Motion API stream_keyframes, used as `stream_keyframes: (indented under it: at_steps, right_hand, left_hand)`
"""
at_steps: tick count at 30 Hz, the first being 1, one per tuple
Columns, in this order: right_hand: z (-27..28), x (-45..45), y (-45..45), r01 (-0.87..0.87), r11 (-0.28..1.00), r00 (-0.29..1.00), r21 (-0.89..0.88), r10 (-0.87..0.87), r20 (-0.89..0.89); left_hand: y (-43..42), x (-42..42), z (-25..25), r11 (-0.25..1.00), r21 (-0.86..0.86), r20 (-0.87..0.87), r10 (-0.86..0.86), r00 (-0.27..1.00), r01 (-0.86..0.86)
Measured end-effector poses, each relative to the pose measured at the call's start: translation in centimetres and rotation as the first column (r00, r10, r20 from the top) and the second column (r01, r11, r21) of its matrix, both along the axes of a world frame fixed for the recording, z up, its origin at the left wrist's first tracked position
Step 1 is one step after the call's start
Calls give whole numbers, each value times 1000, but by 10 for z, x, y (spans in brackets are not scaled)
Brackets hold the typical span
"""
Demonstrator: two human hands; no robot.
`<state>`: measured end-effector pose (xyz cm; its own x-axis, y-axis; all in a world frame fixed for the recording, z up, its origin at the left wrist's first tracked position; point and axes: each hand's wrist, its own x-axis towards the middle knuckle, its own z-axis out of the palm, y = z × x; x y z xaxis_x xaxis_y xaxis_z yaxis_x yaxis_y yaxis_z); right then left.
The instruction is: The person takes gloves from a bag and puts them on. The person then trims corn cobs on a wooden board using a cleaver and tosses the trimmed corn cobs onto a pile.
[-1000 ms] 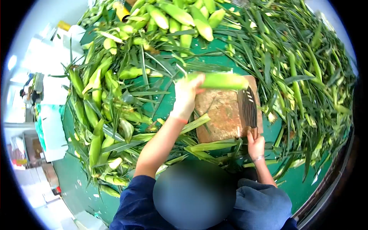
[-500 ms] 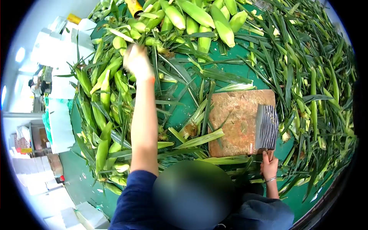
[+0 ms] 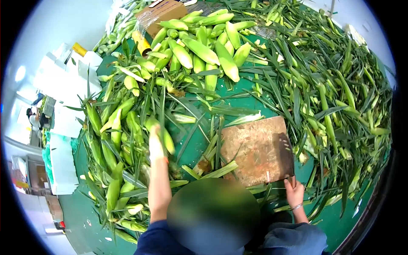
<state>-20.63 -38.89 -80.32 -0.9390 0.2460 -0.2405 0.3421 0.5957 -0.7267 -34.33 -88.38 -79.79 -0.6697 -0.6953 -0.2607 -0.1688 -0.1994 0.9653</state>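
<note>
My left hand (image 3: 155, 142), partly smeared by motion, is closed around a green ear of corn (image 3: 168, 142) in its husk, left of the cutting board. The ear shows on both sides of my fingers. My right hand (image 3: 294, 193) grips the handle of a cleaver (image 3: 285, 155) at the near right corner of the worn wooden cutting board (image 3: 250, 148). The cleaver's dark blade lies along the board's right edge, pointing away from me. Whether the blade rests on the wood or is just above it, I cannot tell.
Husked-looking pale green ears (image 3: 199, 51) are piled at the back, by a cardboard box (image 3: 163, 16) and a yellow roll (image 3: 140, 41). Unpeeled corn (image 3: 111, 153) lies on the left. Cut leaves (image 3: 340, 106) heap on the right. White foam boxes (image 3: 63, 159) stand far left.
My left hand has come back toward me from the far left pile with an ear of corn in it. My right hand still holds the cleaver, whose blade now looks darker. The view has shifted.
</note>
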Motion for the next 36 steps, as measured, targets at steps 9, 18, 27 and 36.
stream_keyframes:
  at_steps: [9,18,27,36]
  right_hand:
    - [16,35,-2,-125,975,970,182,158,-182]
    - [29,-15,-48,-607,687,735,400,677,-48]
    - [43,-46,-2,-262,897,963,356,215,164]
    - [112,-83,-49,-143,975,877,-172,44,-479]
  left_hand:
    - [212,53,5,130,-441,671,-609,423,888]
    - [191,84,-52,-551,-786,556,-432,710,281]
    - [217,74,1,-485,-646,760,-330,560,590]
    - [242,23,-19,-311,-703,656,-630,416,639]
